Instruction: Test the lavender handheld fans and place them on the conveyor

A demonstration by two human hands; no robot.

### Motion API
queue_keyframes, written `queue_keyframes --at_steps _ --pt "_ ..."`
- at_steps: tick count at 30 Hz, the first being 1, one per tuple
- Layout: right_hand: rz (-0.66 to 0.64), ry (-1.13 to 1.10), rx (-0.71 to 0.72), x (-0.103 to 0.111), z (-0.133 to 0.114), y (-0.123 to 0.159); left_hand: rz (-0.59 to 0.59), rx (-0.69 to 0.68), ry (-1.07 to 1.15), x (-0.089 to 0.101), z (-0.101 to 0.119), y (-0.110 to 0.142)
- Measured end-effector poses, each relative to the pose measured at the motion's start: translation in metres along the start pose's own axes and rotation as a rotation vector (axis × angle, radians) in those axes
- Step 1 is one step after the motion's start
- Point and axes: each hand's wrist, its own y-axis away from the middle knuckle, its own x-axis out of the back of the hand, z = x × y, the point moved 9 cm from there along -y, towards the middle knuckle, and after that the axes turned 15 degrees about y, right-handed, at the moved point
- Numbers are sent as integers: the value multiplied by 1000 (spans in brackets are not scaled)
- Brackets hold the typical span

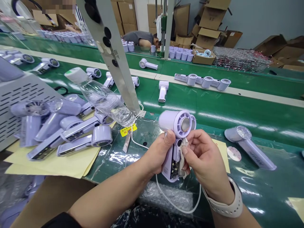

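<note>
A light purple handheld fan (169,122) is upright in my left hand (158,151), whose fingers wrap round its handle with the thumb below the round head. Part of the handle's side is uncovered, showing a dark strip with small electronic parts. My right hand (207,158) pinches a crumpled whitish cloth (182,156) against that handle, just under the head. Below both hands hangs a loop of white cable (174,209); where its right end goes is hidden. Another purple fan (251,147) lies on the bench to the right.
Several purple fans (78,128) are piled on yellow paper (59,167) at left. A clear bottle (102,95) leans near a metal post (118,63). Beyond runs a green conveyor (201,104) carrying more fans. A person (140,38) bends down behind it.
</note>
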Motion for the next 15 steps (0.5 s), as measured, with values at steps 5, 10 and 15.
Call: queue_keyframes --at_steps 5,10,15 --pt "-2 15 -17 1 1 1 14 1 -8 -1 1 0" --pt "-20 -15 -25 -2 -1 0 8 13 -17 -1 -1 0" --pt "6 -4 -36 -2 1 1 19 39 0 3 -5 0"
